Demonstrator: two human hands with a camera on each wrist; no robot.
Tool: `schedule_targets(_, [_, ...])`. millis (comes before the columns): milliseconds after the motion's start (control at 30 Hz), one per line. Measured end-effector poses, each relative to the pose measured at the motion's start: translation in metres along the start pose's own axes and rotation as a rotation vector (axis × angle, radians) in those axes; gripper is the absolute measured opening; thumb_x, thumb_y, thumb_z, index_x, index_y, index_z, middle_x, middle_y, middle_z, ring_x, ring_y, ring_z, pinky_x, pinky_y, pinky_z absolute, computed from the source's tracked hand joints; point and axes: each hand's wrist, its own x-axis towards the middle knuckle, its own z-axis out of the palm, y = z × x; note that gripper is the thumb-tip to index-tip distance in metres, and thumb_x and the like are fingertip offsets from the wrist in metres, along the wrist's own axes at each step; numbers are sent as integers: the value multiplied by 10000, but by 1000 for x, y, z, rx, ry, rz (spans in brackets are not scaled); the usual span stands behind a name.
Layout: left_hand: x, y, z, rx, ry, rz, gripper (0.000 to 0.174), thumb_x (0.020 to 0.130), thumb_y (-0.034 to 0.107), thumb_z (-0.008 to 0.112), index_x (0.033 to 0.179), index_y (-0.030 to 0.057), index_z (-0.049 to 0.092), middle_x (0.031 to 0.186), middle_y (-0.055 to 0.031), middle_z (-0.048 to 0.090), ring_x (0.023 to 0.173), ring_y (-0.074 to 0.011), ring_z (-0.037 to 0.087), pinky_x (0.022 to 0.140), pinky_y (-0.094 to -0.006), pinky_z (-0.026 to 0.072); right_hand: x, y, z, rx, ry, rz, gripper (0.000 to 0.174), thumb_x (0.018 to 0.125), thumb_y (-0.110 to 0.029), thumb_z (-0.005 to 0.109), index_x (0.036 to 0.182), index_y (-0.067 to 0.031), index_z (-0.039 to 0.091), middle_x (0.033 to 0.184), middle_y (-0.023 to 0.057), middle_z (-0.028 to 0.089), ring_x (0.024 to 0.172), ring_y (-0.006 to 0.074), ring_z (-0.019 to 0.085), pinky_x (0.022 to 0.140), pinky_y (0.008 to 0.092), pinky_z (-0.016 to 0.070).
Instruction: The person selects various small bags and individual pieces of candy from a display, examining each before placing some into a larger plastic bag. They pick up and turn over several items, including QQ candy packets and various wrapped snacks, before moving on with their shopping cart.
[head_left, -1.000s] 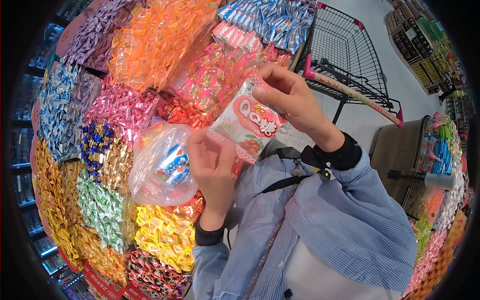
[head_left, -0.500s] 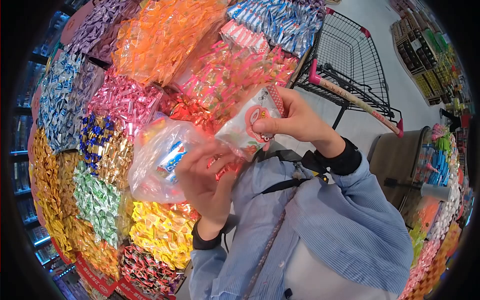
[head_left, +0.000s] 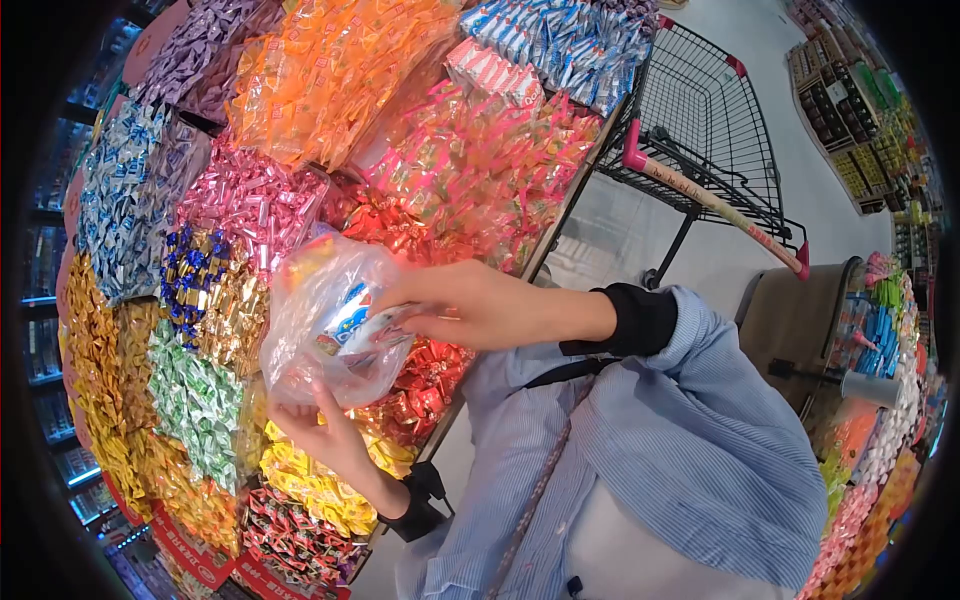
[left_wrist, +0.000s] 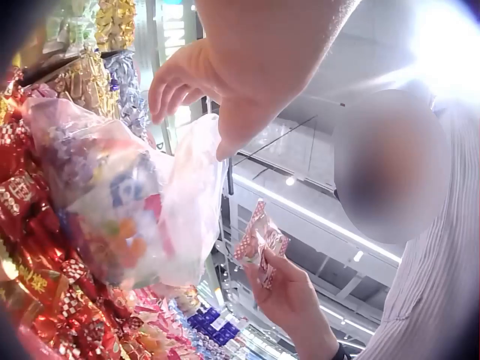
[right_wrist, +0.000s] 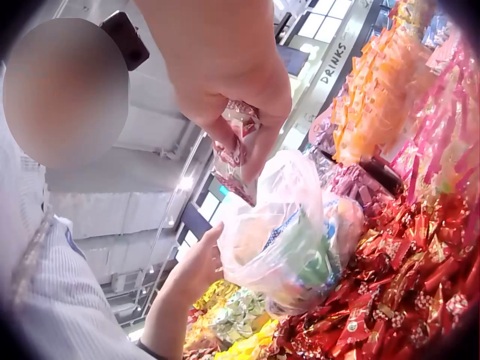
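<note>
My right hand (head_left: 475,305) pinches a small white-and-red candy packet (right_wrist: 234,161) between thumb and fingers. In the right wrist view that packet is over the mouth of a clear plastic bag (right_wrist: 281,247). Packets show inside the bag, among them a blue-and-white packet (head_left: 350,315). It rests on the heaped candy. At the bag's near edge my left hand (head_left: 325,440) has its thumb and fingers spread apart. The left wrist view shows the left thumb (left_wrist: 236,135) right at the bag's rim and the other fingers loosely bent.
Red wrapped candies (right_wrist: 397,277) lie around the bag, with yellow candies (head_left: 320,480) and green-and-white candies (head_left: 200,400) to the left. Orange packets (head_left: 335,80) are heaped farther back. A black wire shopping cart (head_left: 700,130) stands on the floor to the right.
My right hand has carried the candy packet left, to the plastic bag. My left hand has come away from the packet and moved down and left to the bag's edge.
</note>
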Motion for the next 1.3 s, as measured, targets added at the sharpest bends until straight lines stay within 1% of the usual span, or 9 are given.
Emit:
schedule_targets(233, [4, -10, -5, -360, -29, -101, 242, 861, 97, 465, 1064, -34, 446, 903, -89, 541, 817, -126, 516, 714, -250, 423, 34, 17, 39, -532, -14, -118, 222, 731, -66, 527, 953, -66, 523, 857, 82, 553, 818, 260, 560, 655, 352, 461])
schedule_targets(333, [12, 17, 3, -571, -98, -54, 228, 871, 119, 457, 1041, -33, 456, 724, -46, 509, 632, -88, 473, 580, -221, 399, 48, 28, 50, -473, 120, -363, 215, 732, -89, 523, 946, -64, 517, 842, 93, 552, 791, 267, 558, 639, 354, 457])
schedule_targets(533, [24, 35, 14, -600, -63, 28, 246, 891, 132, 428, 1067, -38, 445, 607, 0, 392, 529, -68, 361, 492, -209, 325, 62, 24, 58, -319, 6, -340, 221, 724, -123, 543, 935, -63, 519, 824, 91, 565, 756, 254, 569, 652, 373, 452])
schedule_targets(733, [29, 30, 9, -636, -85, 62, 249, 894, 124, 419, 1080, -42, 436, 609, -2, 390, 535, -69, 360, 497, -207, 323, 67, 24, 50, -636, -196, -151, 259, 721, -121, 534, 974, -63, 521, 831, 98, 573, 792, 264, 581, 671, 369, 461])
schedule_targets(833, [29, 29, 9, -653, -92, 57, 240, 893, 119, 421, 1076, -36, 435, 610, 1, 392, 535, -66, 358, 497, -207, 322, 76, 31, 66, -541, -253, -292, 272, 716, -102, 522, 984, -54, 520, 840, 117, 575, 805, 271, 585, 685, 369, 465])
schedule_targets(933, [28, 27, 9, -636, -84, 73, 231, 892, 112, 420, 1071, -32, 436, 610, 2, 398, 534, -62, 356, 497, -206, 321, 83, 14, 62, -581, -734, 32, 218, 714, -82, 509, 921, -29, 549, 862, 138, 574, 806, 278, 583, 691, 368, 466])
schedule_targets(1067, [29, 23, 6, -653, -64, 115, 226, 891, 112, 426, 1066, -30, 437, 612, 0, 404, 535, -61, 360, 493, -205, 321, 83, 40, 70, -445, -384, -202, 160, 706, -89, 506, 821, -8, 583, 841, 154, 576, 805, 286, 580, 677, 367, 465])
schedule_targets(1133, [29, 30, 8, -654, -25, 99, 92, 885, 112, 436, 892, 24, 414, 588, -8, 409, 503, -71, 370, 469, -208, 324, 83, 38, 73, -308, -232, -225, 151, 698, -101, 513, 785, -7, 594, 822, 152, 578, 800, 287, 580, 664, 368, 463])
schedule_targets(1300, [28, 26, 13, -593, 23, 71, 88, 877, 122, 453, 855, 40, 430, 583, -11, 411, 500, -75, 375, 465, -208, 323, 84, 47, 75, -427, -426, -254, 146, 688, -95, 516, 781, -17, 596, 799, 154, 578, 767, 283, 578, 641, 380, 451])
